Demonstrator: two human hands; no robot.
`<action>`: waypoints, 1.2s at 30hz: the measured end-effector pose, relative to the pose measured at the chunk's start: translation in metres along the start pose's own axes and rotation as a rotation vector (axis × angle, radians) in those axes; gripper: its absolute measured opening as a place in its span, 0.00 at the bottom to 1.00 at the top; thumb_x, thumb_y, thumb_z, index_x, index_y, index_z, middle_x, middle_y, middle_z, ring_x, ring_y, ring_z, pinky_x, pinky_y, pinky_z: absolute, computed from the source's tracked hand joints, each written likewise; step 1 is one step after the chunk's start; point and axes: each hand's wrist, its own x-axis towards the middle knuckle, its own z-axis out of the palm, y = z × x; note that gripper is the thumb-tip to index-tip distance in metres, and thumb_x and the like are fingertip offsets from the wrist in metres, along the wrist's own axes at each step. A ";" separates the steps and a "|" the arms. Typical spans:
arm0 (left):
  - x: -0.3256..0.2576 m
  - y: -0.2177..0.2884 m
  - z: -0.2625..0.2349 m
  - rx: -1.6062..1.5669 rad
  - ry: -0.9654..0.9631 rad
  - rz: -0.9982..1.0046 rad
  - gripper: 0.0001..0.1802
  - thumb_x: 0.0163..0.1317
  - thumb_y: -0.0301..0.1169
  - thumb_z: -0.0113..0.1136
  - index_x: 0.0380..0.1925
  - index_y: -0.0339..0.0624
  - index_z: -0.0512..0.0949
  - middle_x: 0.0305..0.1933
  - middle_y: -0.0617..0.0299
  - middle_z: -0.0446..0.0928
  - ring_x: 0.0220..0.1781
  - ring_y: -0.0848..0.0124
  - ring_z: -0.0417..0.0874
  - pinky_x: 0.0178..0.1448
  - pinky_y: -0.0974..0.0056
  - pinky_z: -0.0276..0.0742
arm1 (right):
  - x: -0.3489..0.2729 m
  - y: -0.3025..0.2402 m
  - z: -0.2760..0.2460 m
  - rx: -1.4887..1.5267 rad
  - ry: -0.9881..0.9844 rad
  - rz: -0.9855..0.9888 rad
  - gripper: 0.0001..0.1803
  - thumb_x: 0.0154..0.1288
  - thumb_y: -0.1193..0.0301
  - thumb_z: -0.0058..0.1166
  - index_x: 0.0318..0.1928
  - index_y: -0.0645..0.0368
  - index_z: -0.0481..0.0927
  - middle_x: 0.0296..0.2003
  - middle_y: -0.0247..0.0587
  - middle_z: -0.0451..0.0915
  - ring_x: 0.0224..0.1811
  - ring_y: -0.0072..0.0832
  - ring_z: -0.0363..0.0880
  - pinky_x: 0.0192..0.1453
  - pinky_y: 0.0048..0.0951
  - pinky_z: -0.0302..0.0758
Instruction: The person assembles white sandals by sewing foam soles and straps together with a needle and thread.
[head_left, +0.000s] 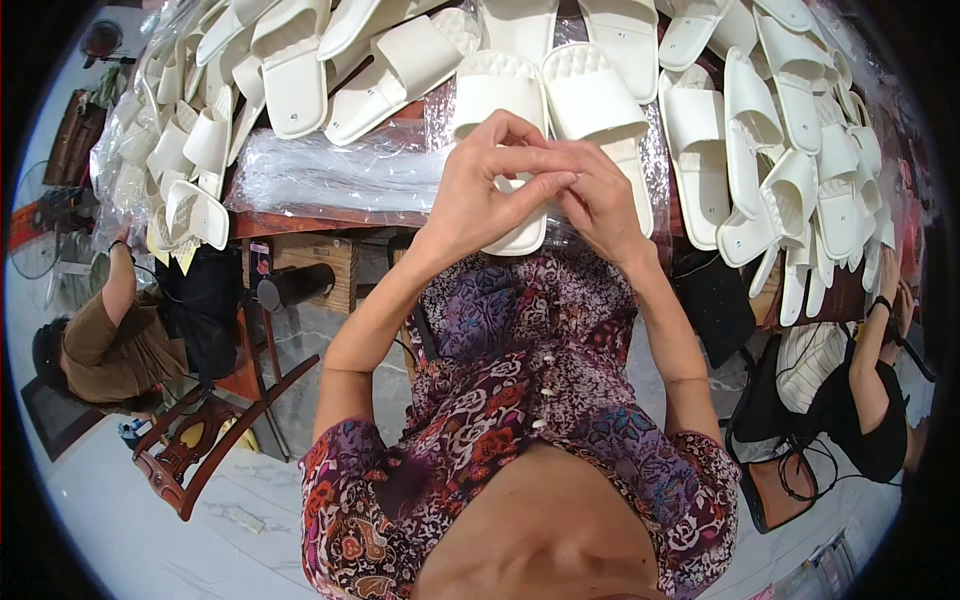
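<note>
Head view looks down on two bare hands meeting at the near edge of a wooden worktable (300,222). Under them lies a pair of cream-white foam slide sandals with quilted footbeds and broad plain straps (590,95), set side by side, toes pointing away and heels toward the person; the sandal on the person's left is partly hidden by the hands, its heel end overhanging the table edge.

Left hand (480,195) is curled, thumb and forefinger pinched together at the fingertips. Right hand (600,200) is likewise curled, its fingertips touching those of the left. What the pinched fingers hold, if anything, is too small to tell — perhaps a clear film, but it cannot be made out.

Just to the left of the hands lies a flat stack of clear plastic bags (330,175), reaching the table edge. Heaps of loose white sandals (790,150) crowd the table on both sides and behind, some propped on their sides, so the only open surface is the narrow strip around the pair.

Below the edge a black cylinder (295,285) juts out. A seated person in a brown top (115,345) is at far left, another in black (880,390) at far right — both well apart from the hands.
</note>
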 end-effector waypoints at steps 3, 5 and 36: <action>-0.003 0.003 -0.006 -0.010 0.060 -0.006 0.11 0.56 0.32 0.72 0.41 0.52 0.89 0.42 0.59 0.78 0.43 0.69 0.80 0.43 0.65 0.77 | -0.011 -0.004 -0.011 -0.006 -0.018 0.097 0.04 0.62 0.79 0.57 0.38 0.63 0.80 0.31 0.43 0.79 0.34 0.39 0.80 0.40 0.37 0.75; -0.004 0.003 -0.013 0.040 0.127 -0.002 0.16 0.54 0.32 0.73 0.45 0.52 0.87 0.45 0.56 0.78 0.47 0.65 0.80 0.48 0.63 0.78 | -0.024 -0.011 -0.030 0.013 0.027 0.208 0.03 0.63 0.79 0.56 0.38 0.63 0.80 0.30 0.43 0.79 0.32 0.36 0.79 0.39 0.34 0.74; 0.009 0.033 0.013 0.202 0.223 0.235 0.16 0.58 0.23 0.63 0.48 0.42 0.82 0.44 0.56 0.76 0.31 0.73 0.81 0.35 0.67 0.77 | -0.017 -0.011 -0.059 0.008 0.324 0.470 0.11 0.59 0.81 0.56 0.43 0.60 0.73 0.26 0.27 0.68 0.26 0.15 0.64 0.28 0.20 0.65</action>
